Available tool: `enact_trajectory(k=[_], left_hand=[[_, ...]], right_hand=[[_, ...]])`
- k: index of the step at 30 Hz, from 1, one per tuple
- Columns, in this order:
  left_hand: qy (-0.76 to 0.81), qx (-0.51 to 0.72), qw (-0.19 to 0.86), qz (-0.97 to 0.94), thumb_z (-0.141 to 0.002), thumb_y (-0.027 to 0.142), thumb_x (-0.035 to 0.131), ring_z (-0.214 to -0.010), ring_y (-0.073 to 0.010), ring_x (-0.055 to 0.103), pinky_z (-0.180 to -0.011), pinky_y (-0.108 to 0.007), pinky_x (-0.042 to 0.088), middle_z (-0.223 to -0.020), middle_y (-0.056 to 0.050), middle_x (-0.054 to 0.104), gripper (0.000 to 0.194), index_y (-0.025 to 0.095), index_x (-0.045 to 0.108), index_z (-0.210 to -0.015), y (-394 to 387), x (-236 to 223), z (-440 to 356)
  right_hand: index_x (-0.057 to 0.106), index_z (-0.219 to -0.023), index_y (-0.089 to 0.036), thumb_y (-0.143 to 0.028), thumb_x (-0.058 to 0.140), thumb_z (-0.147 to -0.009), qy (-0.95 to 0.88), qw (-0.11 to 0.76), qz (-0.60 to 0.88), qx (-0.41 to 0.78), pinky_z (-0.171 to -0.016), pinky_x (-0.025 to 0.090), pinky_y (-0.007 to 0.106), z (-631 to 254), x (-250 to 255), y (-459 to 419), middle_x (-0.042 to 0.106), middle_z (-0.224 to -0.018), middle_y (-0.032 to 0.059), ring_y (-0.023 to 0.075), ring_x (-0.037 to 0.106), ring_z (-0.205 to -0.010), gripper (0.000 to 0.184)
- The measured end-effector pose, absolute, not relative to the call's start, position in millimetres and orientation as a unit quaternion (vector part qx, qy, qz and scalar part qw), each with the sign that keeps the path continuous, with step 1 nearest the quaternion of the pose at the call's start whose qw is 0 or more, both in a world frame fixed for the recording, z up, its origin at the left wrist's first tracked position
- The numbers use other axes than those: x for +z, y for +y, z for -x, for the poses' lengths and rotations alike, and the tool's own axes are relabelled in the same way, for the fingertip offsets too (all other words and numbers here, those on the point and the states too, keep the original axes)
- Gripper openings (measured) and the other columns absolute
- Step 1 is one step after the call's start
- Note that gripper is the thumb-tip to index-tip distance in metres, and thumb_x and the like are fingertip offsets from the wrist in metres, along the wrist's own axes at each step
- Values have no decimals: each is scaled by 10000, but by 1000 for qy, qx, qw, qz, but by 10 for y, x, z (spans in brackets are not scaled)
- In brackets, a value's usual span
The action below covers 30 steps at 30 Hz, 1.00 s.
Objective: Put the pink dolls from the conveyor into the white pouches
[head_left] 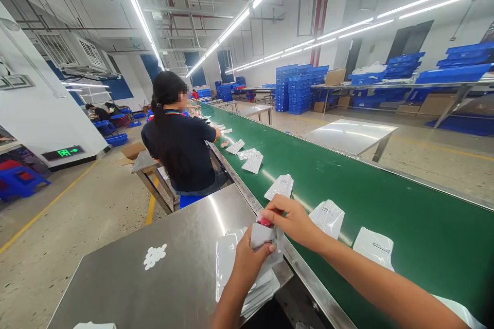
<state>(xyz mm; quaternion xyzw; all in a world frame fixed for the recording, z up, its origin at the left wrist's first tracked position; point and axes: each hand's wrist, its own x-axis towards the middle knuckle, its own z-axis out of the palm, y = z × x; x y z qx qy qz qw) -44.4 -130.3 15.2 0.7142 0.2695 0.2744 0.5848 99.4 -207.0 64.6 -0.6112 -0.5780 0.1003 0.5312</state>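
Observation:
Over the near edge of the conveyor, my left hand (pixel 247 259) grips a white plastic pouch (pixel 260 236), thumb across its front. My right hand (pixel 289 218) is closed at the pouch's upper end, its fingertips pinching a small pink item (pixel 264 221). How much of that item sits inside the pouch I cannot tell. Beneath my left hand lies a pile of white pouches (pixel 226 254) on the metal table's corner, partly hidden by the hand. On the belt just beyond my right hand rests another white pouch (pixel 281 186).
A green conveyor belt (pixel 328 164) runs away to the upper left, with several white pouches (pixel 373 247) along it. The metal table (pixel 116 277) holds a cluster of white round pieces (pixel 155 256). A co-worker (pixel 185 139) sits ahead at the belt's left side.

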Motion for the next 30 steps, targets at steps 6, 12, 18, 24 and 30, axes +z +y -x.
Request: enact_trajectory(k=[6,12,18,24,30], left_hand=[[220,283,598,-717,-702,258,641,-816,-186,561,-708,-266,440,-933,-43,646,353,164,581,-1037,-1382,183,391],[169,232,520,-804,-701,217,629,-932,-227,585,-808,-311,441,-1021,-37,670,316,217,628,-1016,-1481,339,219],[195,228,509,-807,-763,366,609,-1247,-240,408,-1047,-391,274,-1331,-40,499,551,280,458,-1286,-1194,632,442],[278,262,491,-783,-783,357,579,-1191,-251,472,-1028,-413,297,-1243,-45,580,352,273,614,-1123,-958,335,770],[365,361,471,-717,-774,289,574,-1107,-225,543,-1002,-383,352,-1127,-48,652,280,218,658,-1032,-920,110,1108]], right_hand=[[708,-839,-267,-423,517,-855,-712,352,608,9,-1054,201,479,-925,676,-2287,422,-1351,3,291,254,-1294,247],[695,-791,-233,-402,476,-868,-711,336,607,112,-890,406,332,-1144,686,-2395,614,-1091,31,208,553,-1006,287],[551,-650,-195,-573,426,-805,-418,324,848,35,-551,381,270,-2041,256,-2408,605,-674,30,187,556,-630,428],[620,-912,-184,-535,398,-818,-346,243,906,-23,-640,415,329,-2488,-88,-2515,631,-981,107,255,590,-833,426],[593,-1034,-316,-476,463,-834,-504,435,734,-130,-710,489,316,-1468,634,-2612,636,-1044,35,208,602,-918,287]])
